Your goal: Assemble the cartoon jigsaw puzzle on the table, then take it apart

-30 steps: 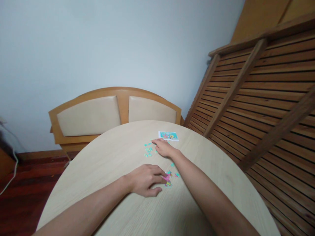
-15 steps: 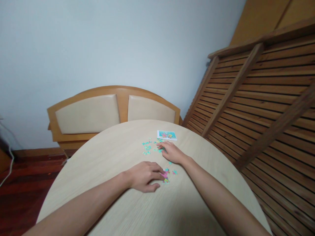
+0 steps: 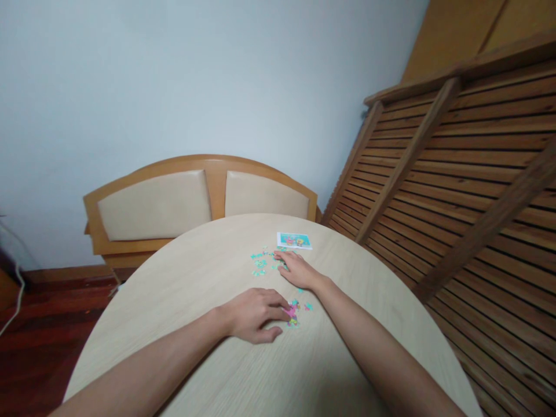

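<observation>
Well, down on the near side of the spread sits a pink-and-yellow cluster (image 3: pixel 292 316) of small puzzle-like pieces, flat on the tabletop, and the left hand (image 3: pixel 257 315) is right there — palm down, fingers loosely spread, thumb held apart, fingertips touching the cluster's pink part. Just to the cluster's right lies a small pink-and-teal piece (image 3: pixel 308 307), and a little teal piece (image 3: pixel 300 291) shows beyond it, close to the right forearm.

Farther up, the right hand (image 3: pixel 299 271) reaches in, palm down, its fingers stretched forward and its thumb clear of them; whether the fingertips touch a piece, I cannot tell. Beside those fingertips, on the left, a scatter of teal pieces (image 3: pixel 259 264) lies over the wood — and just past the hand, a picture card (image 3: pixel 294 240) lies flat, a pink and a yellow figure on teal.

All of it rests on a pale round table (image 3: pixel 182 289). Behind stands a padded wooden backrest (image 3: pixel 154 204), with a slatted panel (image 3: pixel 403 191) leaning at the right.
</observation>
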A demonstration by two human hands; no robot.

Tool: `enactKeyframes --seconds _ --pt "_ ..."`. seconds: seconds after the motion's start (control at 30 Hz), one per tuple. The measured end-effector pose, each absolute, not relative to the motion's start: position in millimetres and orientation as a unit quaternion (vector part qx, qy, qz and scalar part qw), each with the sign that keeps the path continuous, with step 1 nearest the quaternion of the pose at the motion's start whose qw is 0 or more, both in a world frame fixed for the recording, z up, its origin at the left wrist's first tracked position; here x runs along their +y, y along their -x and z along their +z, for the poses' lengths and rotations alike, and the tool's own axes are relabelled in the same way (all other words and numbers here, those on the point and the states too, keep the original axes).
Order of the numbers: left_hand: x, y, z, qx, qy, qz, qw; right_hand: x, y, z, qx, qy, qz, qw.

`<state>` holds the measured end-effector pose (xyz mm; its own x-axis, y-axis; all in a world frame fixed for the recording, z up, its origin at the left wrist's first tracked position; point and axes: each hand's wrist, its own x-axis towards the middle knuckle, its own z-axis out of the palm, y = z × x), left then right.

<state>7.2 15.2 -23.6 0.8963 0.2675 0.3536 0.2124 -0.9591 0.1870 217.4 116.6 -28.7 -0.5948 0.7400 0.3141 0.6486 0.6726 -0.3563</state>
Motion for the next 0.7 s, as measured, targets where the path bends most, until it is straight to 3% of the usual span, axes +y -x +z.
enactKeyframes --seconds 0.47,0.7 --pt "11.0 -8.5 -17.9 0.127 -0.973 0.178 0.069 58.4 -250.1 -22.2 -0.885 0.349 0.145 0.271" --pt "5.7 -10.8 -13.9 0.11 -0.974 0.183 0.077 41.1 -260.2 -12.5 -0.884 0.363 0.168 0.243"
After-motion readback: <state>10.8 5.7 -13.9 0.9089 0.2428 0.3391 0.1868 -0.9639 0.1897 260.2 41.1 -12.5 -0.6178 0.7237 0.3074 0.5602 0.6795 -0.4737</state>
